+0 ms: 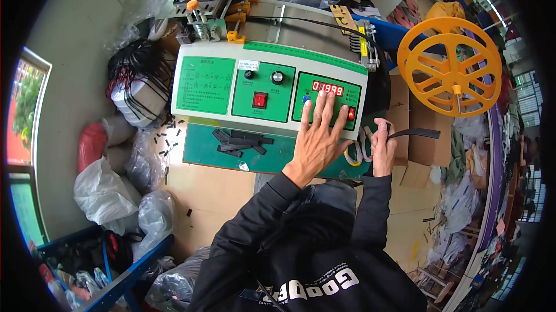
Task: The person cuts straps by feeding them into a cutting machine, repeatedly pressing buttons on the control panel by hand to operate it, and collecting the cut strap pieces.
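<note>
My left hand (317,138) lies over the right-hand control panel of a white and green strap-cutting machine (202,116), its fingers stretched out just below the red digital display (328,88). Whether a fingertip presses a button there I cannot make out. A red switch (351,113) is beside the fingers. Off the machine's right corner, my right hand (382,147) is closed around a black webbing strap (420,133), whose end sticks out to the right. Scissors (353,155) with pale and yellow handles lie between the hands. Several cut black strap pieces (240,141) rest on the green tabletop (200,152).
A large orange reel (450,68) stands at the right, above an open cardboard box (420,152). Bundled black cords (139,60) and plastic bags (104,190) are at the left. Small black scraps (168,138) litter the floor. A blue-framed bin (124,274) sits at lower left.
</note>
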Demonstrator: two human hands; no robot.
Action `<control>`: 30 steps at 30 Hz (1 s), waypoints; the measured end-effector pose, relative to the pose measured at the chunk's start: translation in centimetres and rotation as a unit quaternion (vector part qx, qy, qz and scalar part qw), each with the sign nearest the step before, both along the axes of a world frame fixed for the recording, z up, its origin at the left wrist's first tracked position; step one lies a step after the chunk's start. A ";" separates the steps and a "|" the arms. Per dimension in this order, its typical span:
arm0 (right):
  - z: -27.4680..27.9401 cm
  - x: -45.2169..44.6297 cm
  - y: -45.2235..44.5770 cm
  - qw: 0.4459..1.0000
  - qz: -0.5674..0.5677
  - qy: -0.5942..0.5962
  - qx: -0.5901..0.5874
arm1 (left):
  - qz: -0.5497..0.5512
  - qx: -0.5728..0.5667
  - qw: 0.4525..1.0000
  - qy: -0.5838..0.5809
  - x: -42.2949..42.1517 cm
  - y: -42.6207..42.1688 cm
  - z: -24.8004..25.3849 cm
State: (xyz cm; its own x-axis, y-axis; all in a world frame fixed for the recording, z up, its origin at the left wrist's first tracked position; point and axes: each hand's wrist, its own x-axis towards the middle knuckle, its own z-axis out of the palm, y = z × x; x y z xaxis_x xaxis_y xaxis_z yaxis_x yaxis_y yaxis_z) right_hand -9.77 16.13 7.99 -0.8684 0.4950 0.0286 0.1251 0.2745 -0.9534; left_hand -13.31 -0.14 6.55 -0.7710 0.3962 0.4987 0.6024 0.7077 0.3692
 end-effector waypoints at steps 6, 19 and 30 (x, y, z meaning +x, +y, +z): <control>-0.3 -0.2 -0.1 1.000 0.005 0.001 -0.014 | 0.000 -0.003 1.000 -0.010 0.0 0.0 -0.1; -0.4 0.3 0.0 1.000 -0.006 -0.025 -0.014 | -0.007 0.003 1.000 -0.011 0.2 0.0 0.1; -0.5 0.1 -0.2 1.000 -0.007 -0.029 -0.002 | -0.007 0.007 1.000 -0.011 -0.1 -0.3 0.3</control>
